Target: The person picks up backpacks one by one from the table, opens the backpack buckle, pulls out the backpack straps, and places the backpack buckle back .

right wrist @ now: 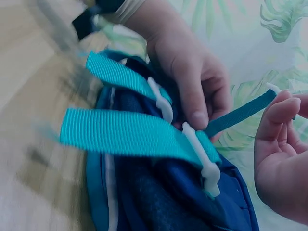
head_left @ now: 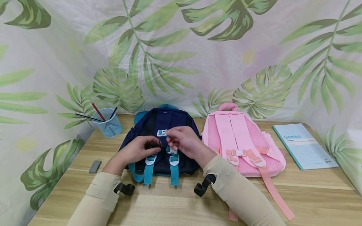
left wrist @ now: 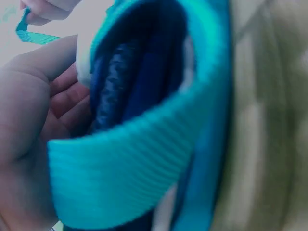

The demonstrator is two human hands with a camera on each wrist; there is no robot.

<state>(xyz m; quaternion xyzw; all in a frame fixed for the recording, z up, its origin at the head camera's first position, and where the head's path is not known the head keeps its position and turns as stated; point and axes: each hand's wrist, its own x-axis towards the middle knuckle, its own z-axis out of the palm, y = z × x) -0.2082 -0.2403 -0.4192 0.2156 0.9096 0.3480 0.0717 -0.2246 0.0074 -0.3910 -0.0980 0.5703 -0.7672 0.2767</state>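
A dark blue backpack (head_left: 147, 128) lies on the table with its strap side up. My right hand (head_left: 186, 141) pinches a white plastic buckle (head_left: 162, 133) on a teal chest strap, raised above the pack. Lower on that strap (right wrist: 245, 111), the thumb and fingers of my left hand (head_left: 139, 149) pinch it close to the shoulder strap. Two white adjusters, one of them the left adjuster (head_left: 150, 160), hold loose teal webbing tails (right wrist: 110, 130) at the pack's near edge. A teal webbing loop (left wrist: 125, 178) crosses the left wrist view in front of my palm.
To the right lies a pink backpack (head_left: 223, 125) with its chest buckle (head_left: 238, 153) joined. Beyond it is a notebook (head_left: 305, 146). A blue mesh cup (head_left: 114, 125) with pencils stands at the back left, and a small grey block (head_left: 95, 166) lies nearer.
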